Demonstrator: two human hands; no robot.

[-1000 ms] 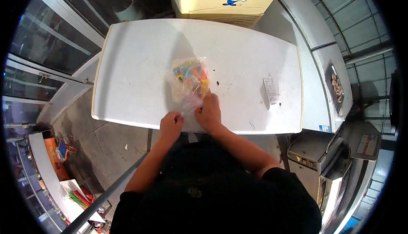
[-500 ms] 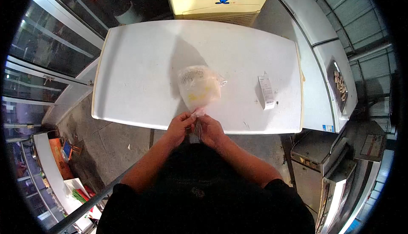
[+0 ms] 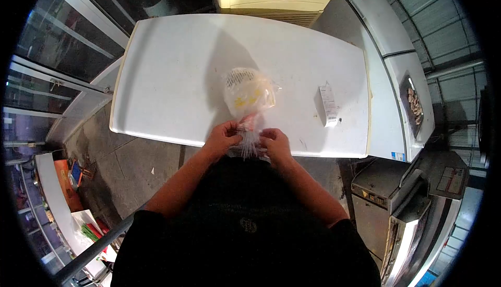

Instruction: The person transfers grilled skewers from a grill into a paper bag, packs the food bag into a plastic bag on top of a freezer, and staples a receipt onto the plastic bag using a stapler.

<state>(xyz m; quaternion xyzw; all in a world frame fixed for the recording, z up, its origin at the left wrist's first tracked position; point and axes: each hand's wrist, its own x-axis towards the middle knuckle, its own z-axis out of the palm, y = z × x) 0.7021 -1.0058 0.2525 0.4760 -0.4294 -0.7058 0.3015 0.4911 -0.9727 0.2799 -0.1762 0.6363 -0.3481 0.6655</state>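
Observation:
A clear plastic bag (image 3: pixel 249 96) with yellow and dark print lies full and rounded near the front edge of the white table. Its neck is gathered, with something reddish at the narrow part, and the loose end fans out toward my body. My left hand (image 3: pixel 223 139) is closed on the left side of the gathered neck. On the other side, my right hand (image 3: pixel 275 145) pinches the edge of the loose plastic, fingers bent. What fills the bag cannot be made out through the plastic.
A printed paper slip (image 3: pixel 329 105) lies on the white table (image 3: pixel 167 78) to the right. Behind stands a cream-coloured cabinet (image 3: pixel 282 0) with a cartoon figure. White appliances (image 3: pixel 383 78) are at the right, with a tray of small brownish pieces (image 3: pixel 414 105).
My hands have moved apart, the right one shifting to the right. The bag's loose end is now spread wider and the reddish part of the neck shows more.

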